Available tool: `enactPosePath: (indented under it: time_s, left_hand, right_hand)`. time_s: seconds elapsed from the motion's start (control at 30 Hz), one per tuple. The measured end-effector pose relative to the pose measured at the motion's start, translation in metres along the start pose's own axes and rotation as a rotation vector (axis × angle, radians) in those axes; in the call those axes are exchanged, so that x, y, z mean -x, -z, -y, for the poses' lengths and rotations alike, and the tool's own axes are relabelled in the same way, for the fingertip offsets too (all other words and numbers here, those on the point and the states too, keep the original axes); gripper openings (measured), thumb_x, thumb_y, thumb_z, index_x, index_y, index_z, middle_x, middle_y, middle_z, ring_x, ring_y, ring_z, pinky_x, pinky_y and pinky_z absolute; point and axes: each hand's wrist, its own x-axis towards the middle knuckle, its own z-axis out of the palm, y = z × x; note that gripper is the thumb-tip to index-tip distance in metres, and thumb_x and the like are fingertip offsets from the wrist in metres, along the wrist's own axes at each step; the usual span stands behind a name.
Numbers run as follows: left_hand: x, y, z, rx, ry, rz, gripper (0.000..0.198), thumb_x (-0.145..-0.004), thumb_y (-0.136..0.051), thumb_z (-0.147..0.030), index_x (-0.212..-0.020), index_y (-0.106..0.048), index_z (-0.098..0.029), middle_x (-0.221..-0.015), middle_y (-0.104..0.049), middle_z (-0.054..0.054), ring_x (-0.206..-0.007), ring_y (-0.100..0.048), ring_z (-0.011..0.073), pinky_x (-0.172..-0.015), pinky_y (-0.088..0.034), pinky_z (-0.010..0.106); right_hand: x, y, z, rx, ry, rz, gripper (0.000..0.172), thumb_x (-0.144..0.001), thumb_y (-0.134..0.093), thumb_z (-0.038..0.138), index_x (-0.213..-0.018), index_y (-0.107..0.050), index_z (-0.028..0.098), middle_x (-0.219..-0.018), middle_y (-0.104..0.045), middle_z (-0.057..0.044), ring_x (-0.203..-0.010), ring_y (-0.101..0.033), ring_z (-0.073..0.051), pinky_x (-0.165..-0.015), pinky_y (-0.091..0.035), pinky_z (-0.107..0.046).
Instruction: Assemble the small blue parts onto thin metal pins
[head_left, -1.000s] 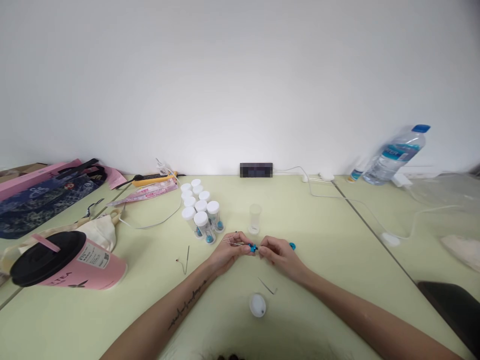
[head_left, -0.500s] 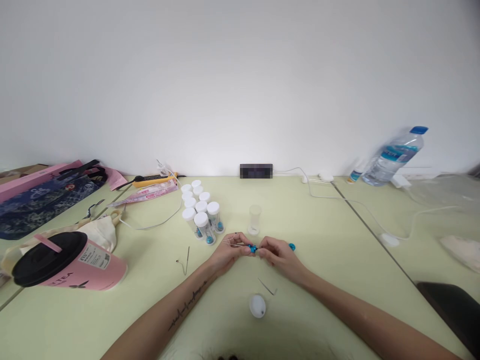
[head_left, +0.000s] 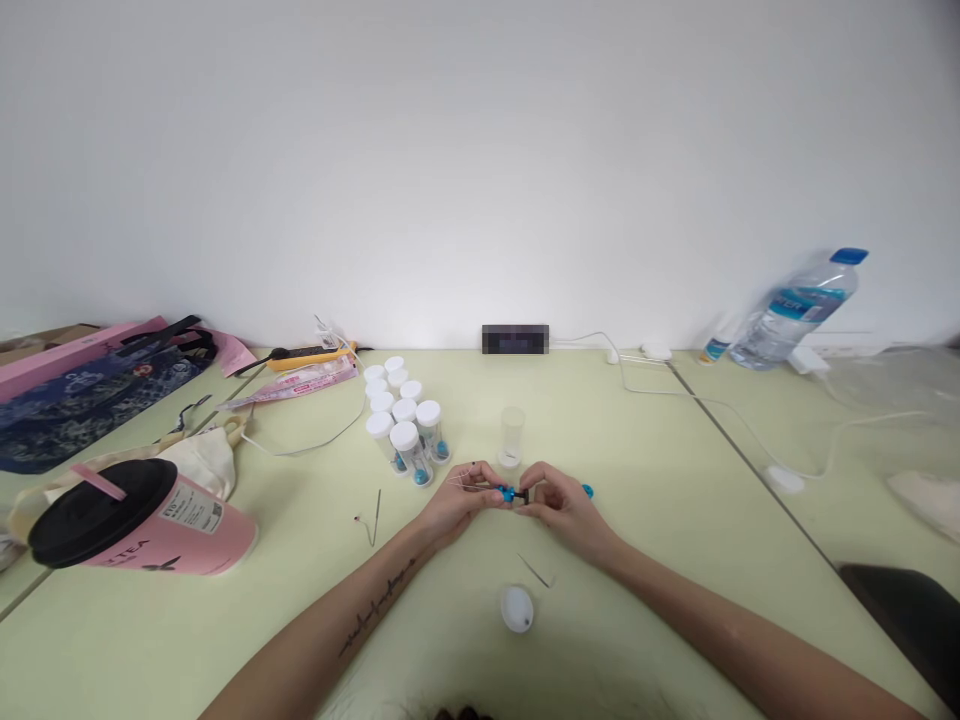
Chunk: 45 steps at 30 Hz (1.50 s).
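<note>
1. While the left hand [head_left: 452, 507] pinches a small blue piece [head_left: 508, 494] above the counter [head_left: 637, 440], the right hand [head_left: 566, 507] grips the adjacent black part [head_left: 524, 496].
2. A loosened pinch could drop either.

Small bright-blue part [head_left: 508, 495], pinched in left hand [head_left: 456, 505]. Short black piece [head_left: 523, 496] adjoining its right side, set sideways, outer end gripped by right hand [head_left: 564, 504]. Finer detail too small to tell.
</note>
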Motion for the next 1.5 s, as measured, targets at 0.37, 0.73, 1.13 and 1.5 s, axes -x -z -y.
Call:
enactPosePath:
  time_s: [0.37,0.73,1.13,1.5]
  left_hand:
    - [-0.0009,0.0008,0.0011,-0.017,0.003,0.005,0.021,-0.061,-0.079,-0.017,-0.075,-0.064,-0.012,-0.073,-0.067,0.004,-0.068,-0.063,0.0129,-0.072,-0.046,0.026]
    - [-0.0013,0.0003,0.0016,-0.007,-0.021,-0.014,0.022,-0.061,-0.079,-0.019,-0.075,-0.063,-0.012,-0.075,-0.067,0.003,-0.071,-0.062,0.0133,-0.077,-0.046,0.029]
    - [-0.0019,0.0004,0.0007,0.002,-0.029,-0.032,0.02,-0.064,-0.078,-0.019,-0.076,-0.063,-0.013,-0.077,-0.067,0.004,-0.074,-0.062,0.0124,-0.075,-0.045,0.026]
    - [-0.0012,-0.0009,0.0009,-0.027,-0.033,-0.028,0.02,-0.062,-0.078,-0.019,-0.075,-0.065,-0.012,-0.075,-0.067,0.003,-0.072,-0.062,0.0129,-0.076,-0.045,0.027]
  right_hand:
    - [-0.0009,0.0011,0.004,0.015,-0.048,0.059,0.037,-0.081,-0.057,0.053,-0.069,-0.053,0.018,-0.056,-0.043,0.004,-0.05,-0.034,-0.01,-0.047,-0.025,-0.022]
    - [-0.001,0.0023,0.0087,0.01,-0.03,0.106,0.045,-0.091,-0.041,0.051,-0.067,-0.058,0.016,-0.055,-0.047,0.002,-0.049,-0.041,-0.01,-0.05,-0.032,-0.023]
    - [-0.0005,0.0012,0.0043,-0.057,-0.05,0.04,0.032,-0.08,-0.061,0.047,-0.097,-0.051,0.021,-0.076,-0.055,0.002,-0.048,-0.04,-0.008,-0.047,-0.035,-0.022]
    - [0.0,-0.0001,0.0055,-0.035,-0.056,0.036,0.026,-0.082,-0.058,0.045,-0.081,-0.05,0.02,-0.055,-0.044,0.007,-0.047,-0.04,-0.009,-0.047,-0.032,-0.022]
